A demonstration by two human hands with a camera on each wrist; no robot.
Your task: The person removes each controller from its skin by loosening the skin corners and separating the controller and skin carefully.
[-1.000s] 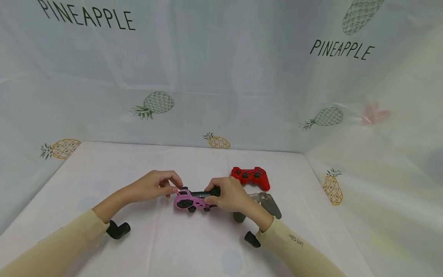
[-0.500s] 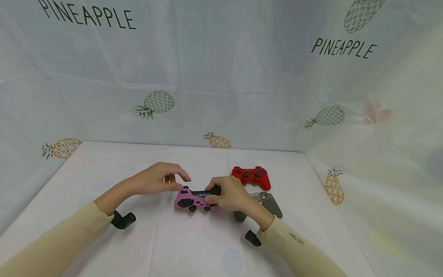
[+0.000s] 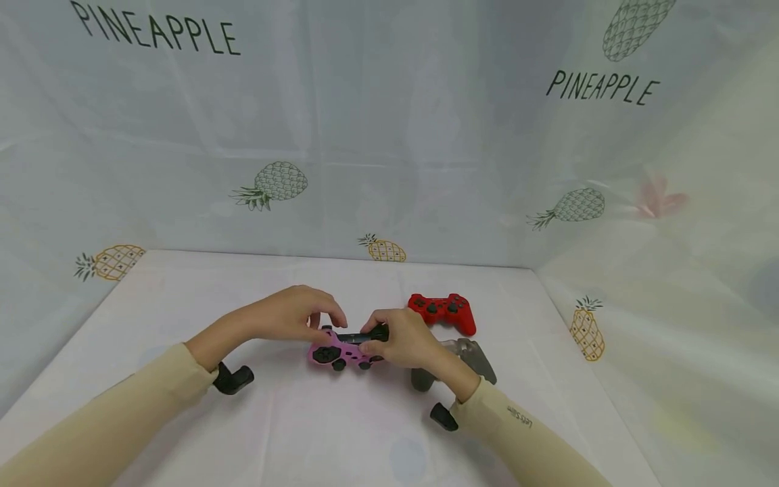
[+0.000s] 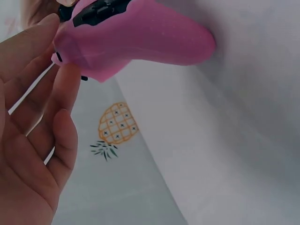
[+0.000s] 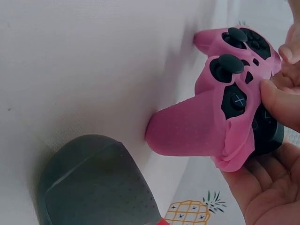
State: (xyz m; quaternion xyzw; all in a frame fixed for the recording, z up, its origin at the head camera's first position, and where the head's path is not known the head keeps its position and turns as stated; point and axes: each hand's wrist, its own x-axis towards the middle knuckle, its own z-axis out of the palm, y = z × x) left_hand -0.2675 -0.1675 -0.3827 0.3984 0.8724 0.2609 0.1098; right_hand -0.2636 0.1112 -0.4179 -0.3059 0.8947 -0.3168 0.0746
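Pink-sleeved controller [image 3: 349, 351] runs long axis parallel to far edge of surface [image 3: 328, 433], right hand [image 3: 409, 340] pinching right end, left hand [image 3: 292, 313] loose-fingered at left end.

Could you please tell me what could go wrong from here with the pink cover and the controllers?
1. The pink cover is bunched near the right hand and leaves part of the black controller bare; pulling it hard might tear it.
2. In the head view, the right forearm crosses in front of the grey controller; a jerk might knock it.
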